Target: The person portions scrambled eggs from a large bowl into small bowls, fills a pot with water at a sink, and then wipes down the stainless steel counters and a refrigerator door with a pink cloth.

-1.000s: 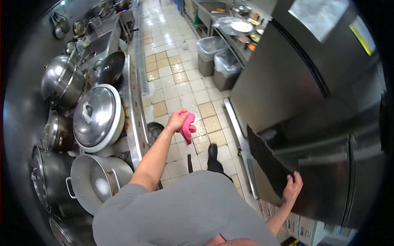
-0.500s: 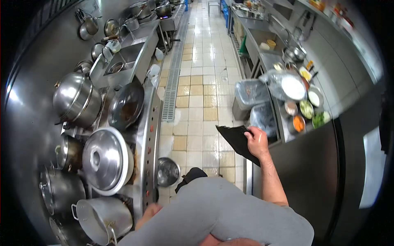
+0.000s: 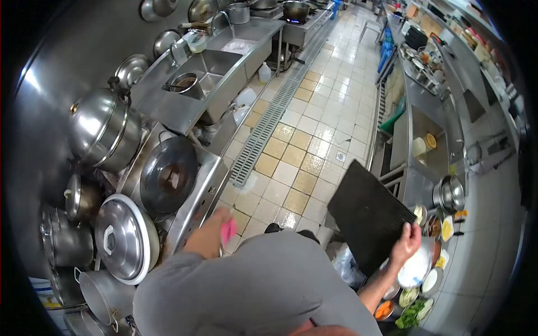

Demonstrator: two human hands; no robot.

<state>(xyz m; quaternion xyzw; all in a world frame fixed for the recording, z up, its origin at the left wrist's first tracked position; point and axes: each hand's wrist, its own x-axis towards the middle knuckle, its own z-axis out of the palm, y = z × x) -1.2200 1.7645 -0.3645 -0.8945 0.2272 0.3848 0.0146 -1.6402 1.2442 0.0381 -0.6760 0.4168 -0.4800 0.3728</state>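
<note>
My right hand point(image 3: 406, 246) grips the edge of a black ribbed mat point(image 3: 367, 215), thumb on one face. The mat is tilted and hangs over the aisle, in front of the right-hand counter. My left hand point(image 3: 214, 228) is low by the front of the stove, its fingers closed around a pink cloth point(image 3: 228, 231). Only part of the cloth shows. Near my left hand on the stove lie a dark wok point(image 3: 162, 185) and a wide pot with a metal lid point(image 3: 120, 238).
A sink point(image 3: 213, 64) with running water stands beyond the stove. A floor drain grate point(image 3: 263, 131) runs along the wet tiles point(image 3: 297, 151). Bowls of food, including carrots point(image 3: 384, 309) and greens point(image 3: 412, 315), crowd the right counter. A clear plastic bag point(image 3: 347, 263) is below the mat.
The view has swung and tilted. My right hand has lifted the black mat, so more of its flat face shows. My left hand has come forward, and the pink cloth is now visible.
</note>
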